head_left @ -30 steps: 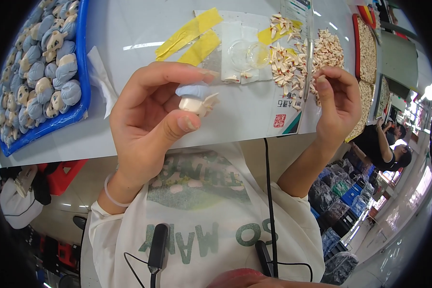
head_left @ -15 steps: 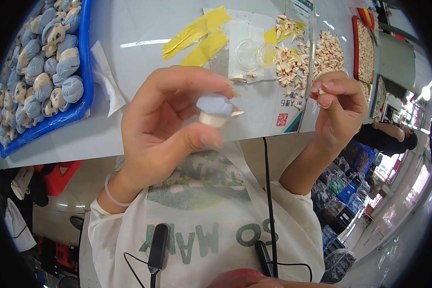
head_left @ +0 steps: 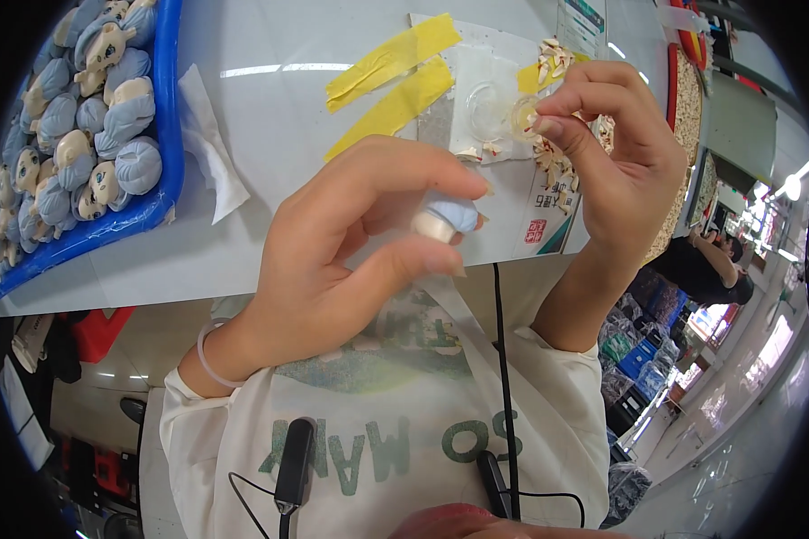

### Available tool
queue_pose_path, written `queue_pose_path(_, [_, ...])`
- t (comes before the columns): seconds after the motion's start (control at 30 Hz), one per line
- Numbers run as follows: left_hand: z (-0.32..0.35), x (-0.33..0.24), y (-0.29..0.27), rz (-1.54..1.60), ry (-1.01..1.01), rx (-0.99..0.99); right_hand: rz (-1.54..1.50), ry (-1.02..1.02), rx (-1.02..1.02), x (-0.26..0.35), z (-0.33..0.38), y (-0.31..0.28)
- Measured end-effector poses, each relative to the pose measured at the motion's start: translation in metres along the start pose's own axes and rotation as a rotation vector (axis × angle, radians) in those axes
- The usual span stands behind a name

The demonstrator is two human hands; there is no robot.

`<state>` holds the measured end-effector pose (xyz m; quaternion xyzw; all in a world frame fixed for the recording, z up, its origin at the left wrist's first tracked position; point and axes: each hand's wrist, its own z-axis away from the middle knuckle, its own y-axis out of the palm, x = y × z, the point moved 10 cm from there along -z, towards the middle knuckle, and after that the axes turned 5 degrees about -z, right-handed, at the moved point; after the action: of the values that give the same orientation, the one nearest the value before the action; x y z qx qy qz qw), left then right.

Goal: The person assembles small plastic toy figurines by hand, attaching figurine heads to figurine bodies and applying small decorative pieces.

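While the left hand (head_left: 351,260) pinches a small blue-and-cream figure (head_left: 445,220), the right hand (head_left: 602,153) grips a tiny part (head_left: 523,115) just beyond it, not yet fitted, and a tray (head_left: 166,108) of figures lies farther left.

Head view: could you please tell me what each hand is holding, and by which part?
The left hand pinches a small blue-and-cream figure by its sides. The right hand pinches something tiny; I cannot tell what.

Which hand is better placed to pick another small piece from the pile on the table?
Probably the right hand: it hovers over the pile of small cream pieces, while the left hand holds the blue-and-cream figurine head.
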<state>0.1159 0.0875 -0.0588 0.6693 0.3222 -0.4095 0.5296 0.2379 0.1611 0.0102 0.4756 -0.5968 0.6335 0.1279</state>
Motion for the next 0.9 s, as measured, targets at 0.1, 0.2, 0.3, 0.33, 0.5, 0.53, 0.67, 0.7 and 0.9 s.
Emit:
queue_pose_path(0.1, [-0.001,0.002,0.003,-0.055,-0.05,0.077,0.166,-0.052,0.007,0.009,-0.003,0.0])
queue_pose_path(0.2, [-0.001,0.002,0.004,-0.031,-0.052,0.067,0.202,-0.037,0.09,0.01,-0.006,0.01])
queue_pose_path(0.3, [0.0,0.009,0.001,0.093,-0.122,0.002,0.217,-0.03,0.013,0.01,-0.009,0.004])
queue_pose_path(0.33, [-0.001,0.005,0.002,0.041,-0.063,0.033,0.214,-0.022,0.025,0.008,-0.008,0.002])
queue_pose_path(0.5, [-0.006,-0.006,0.008,-0.131,0.077,0.228,0.22,-0.004,0.065,0.007,-0.005,0.007])
queue_pose_path(0.53, [-0.005,-0.009,0.009,-0.152,0.132,0.231,0.196,-0.002,0.04,0.006,-0.007,0.006])
queue_pose_path(0.67, [-0.004,-0.008,0.001,-0.102,0.056,0.049,0.066,0.026,-0.057,0.002,-0.001,-0.001])
queue_pose_path(0.7, [-0.004,-0.008,0.001,-0.105,0.057,0.047,0.064,0.023,-0.056,0.005,0.003,0.0])
queue_pose_path(0.9, [0.001,-0.007,-0.005,-0.065,0.073,-0.055,-0.414,-0.043,-0.137,0.032,0.034,0.011])
